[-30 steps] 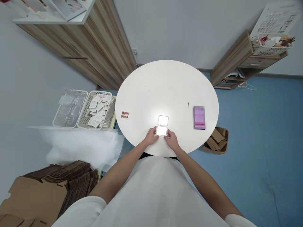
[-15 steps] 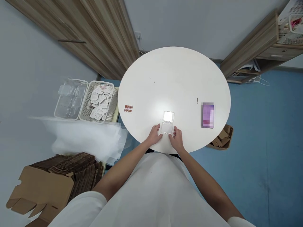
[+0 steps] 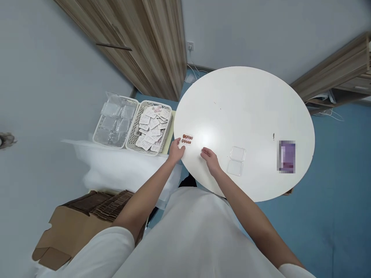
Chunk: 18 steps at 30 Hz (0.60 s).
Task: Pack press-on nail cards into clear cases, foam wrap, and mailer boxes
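Note:
Two rows of small, glossy reddish-brown pieces that look like press-on nails point(image 3: 187, 141) lie near the table's left edge. My left hand point(image 3: 175, 151) is at their left end, thumb and fingers apart; whether the fingertips touch them I cannot tell. Over the table to the right of the nails is my right hand point(image 3: 211, 160), fingers stretched out and holding nothing. Farther right, a clear plastic case point(image 3: 235, 167) lies unfolded flat on the white oval table point(image 3: 246, 104), its lid hinged back away from me.
Left of the table stand a basket of printed cards point(image 3: 151, 129) and a basket of clear plastic cases point(image 3: 113, 121). White foam sheets point(image 3: 121, 166) and folded cardboard boxes point(image 3: 78, 227) are nearer me. A blurred purple object point(image 3: 287, 157) lies at the table's right.
Both hands have left the clear case and moved left to the nails. The case stays unfolded on the table. My view has turned left.

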Each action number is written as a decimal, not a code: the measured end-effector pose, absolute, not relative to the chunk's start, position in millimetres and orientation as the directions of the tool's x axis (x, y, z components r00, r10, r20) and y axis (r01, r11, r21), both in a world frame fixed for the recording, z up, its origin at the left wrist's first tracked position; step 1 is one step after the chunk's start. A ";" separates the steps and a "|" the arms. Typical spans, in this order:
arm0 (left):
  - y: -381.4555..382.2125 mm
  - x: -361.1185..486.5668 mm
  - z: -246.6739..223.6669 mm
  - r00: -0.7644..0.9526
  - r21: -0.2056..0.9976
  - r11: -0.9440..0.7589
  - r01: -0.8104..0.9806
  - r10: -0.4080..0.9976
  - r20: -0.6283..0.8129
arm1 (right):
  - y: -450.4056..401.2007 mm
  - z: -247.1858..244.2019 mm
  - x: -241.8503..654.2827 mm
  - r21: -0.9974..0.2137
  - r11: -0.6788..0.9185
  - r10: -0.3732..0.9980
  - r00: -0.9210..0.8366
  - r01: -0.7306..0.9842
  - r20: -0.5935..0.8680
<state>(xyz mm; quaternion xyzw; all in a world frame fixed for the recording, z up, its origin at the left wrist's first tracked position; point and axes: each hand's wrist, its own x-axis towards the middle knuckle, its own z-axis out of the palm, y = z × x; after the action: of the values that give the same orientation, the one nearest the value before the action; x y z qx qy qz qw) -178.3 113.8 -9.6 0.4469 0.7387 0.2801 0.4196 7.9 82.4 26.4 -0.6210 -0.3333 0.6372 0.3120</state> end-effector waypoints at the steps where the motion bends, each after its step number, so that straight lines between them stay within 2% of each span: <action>1: 118.4 -182.2 -12.2 -0.245 0.788 0.465 0.404 0.885 -0.396 | 88.1 23.7 -1.4 -0.808 -0.589 0.808 -0.034 0.004 -0.589; 6: 127.4 -187.1 -14.6 -0.192 0.788 0.503 0.354 0.864 -0.465 | 105.9 11.6 -31.5 -0.791 -0.611 0.791 -0.007 -0.012 -0.611; 11: 127.2 -188.6 -14.3 -0.116 0.799 0.489 0.349 0.869 -0.481 | 110.1 7.7 -45.0 -0.791 -0.612 0.791 0.008 -0.016 -0.612; 18: 125.7 -193.3 -13.7 -0.031 0.804 0.465 0.370 0.871 -0.490 | 110.9 11.3 -52.0 -0.771 -0.629 0.771 0.045 -0.104 -0.635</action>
<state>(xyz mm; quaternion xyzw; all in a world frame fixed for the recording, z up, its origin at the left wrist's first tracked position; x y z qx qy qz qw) -193.3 125.7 -13.7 0.4585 0.6771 0.2391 0.5236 -52.0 110.9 11.3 -0.6365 -0.2619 0.6396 0.3423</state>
